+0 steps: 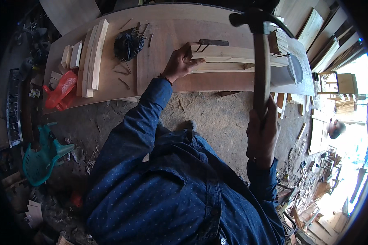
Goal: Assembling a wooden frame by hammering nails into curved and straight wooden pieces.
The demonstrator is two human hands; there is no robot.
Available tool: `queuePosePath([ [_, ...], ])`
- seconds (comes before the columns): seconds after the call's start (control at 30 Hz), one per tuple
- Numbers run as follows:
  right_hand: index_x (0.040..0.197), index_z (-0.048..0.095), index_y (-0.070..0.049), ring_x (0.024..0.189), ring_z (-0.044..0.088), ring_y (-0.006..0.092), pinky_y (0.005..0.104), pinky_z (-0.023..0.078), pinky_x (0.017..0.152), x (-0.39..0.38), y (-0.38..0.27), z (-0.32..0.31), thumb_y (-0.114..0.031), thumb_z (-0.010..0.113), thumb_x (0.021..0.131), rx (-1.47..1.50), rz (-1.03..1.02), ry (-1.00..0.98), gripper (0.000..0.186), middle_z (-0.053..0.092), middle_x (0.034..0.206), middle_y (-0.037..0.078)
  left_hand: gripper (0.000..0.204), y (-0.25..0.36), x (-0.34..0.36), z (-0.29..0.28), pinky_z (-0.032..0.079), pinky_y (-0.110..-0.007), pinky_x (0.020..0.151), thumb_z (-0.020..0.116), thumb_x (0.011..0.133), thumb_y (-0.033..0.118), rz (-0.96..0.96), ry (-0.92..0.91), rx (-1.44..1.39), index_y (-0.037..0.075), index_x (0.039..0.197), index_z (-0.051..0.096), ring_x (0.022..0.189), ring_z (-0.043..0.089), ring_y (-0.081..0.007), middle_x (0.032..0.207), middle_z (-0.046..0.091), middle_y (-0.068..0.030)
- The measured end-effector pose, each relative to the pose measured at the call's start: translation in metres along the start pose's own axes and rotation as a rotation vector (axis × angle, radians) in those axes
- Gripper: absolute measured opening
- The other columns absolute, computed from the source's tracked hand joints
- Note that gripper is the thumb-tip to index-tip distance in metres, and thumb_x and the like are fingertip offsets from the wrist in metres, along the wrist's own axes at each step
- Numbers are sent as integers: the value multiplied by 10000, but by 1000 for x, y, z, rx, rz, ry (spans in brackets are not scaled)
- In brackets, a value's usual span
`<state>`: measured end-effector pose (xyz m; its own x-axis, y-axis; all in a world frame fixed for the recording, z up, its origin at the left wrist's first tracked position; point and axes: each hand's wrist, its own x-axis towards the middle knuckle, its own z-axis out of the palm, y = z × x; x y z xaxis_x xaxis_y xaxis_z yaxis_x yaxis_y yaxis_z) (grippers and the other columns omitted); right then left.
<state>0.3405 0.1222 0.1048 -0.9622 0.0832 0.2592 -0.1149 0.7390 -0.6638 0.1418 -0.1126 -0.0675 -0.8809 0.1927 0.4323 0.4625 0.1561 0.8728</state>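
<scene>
My right hand (pixel 264 132) is closed round the wooden handle of a claw hammer (pixel 261 69), raised with its dark head up. My left hand (pixel 182 64) grips the left end of a wooden frame (pixel 233 52) made of two long, pale strips joined by short pieces. Two dark nails (pixel 201 47) stand up from the frame near my left fingers. Behind them lies a dark flat bar (pixel 214 42). The hammer's handle hides part of the frame's right side. The frame rests on a plywood-topped bench (pixel 163 81).
On the bench's left are long wooden strips (pixel 95 61), short blocks (pixel 76 54), a red plastic bag (pixel 62 90) and a black bag (pixel 129 44) amid loose nails. A grey tub (pixel 283 75) stands right. A broken green plastic chair (pixel 43 155) lies on the floor; another person (pixel 335 128) is far right.
</scene>
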Motion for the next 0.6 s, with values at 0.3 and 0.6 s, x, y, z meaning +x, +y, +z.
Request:
queuePosePath([
  [0.3,1341,466,-11,743,694,346,411,538,610,16,-13,-7,-123,609,957,-76,57,1,425,662,905,226,403,2,-1,-4,510,-320,937,781,857,125,-107,-58,13,7,1194,593,1077,648,-149,1139,702,-103],
  [0.6,1330,467,10,798,668,412,461,556,650,8,-10,18,-141,578,967,-102,-151,-150,408,644,1025,269,422,-3,2,-2,498,-308,937,778,861,109,-142,-70,-23,-6,1212,573,1084,628,-130,1139,693,-99],
])
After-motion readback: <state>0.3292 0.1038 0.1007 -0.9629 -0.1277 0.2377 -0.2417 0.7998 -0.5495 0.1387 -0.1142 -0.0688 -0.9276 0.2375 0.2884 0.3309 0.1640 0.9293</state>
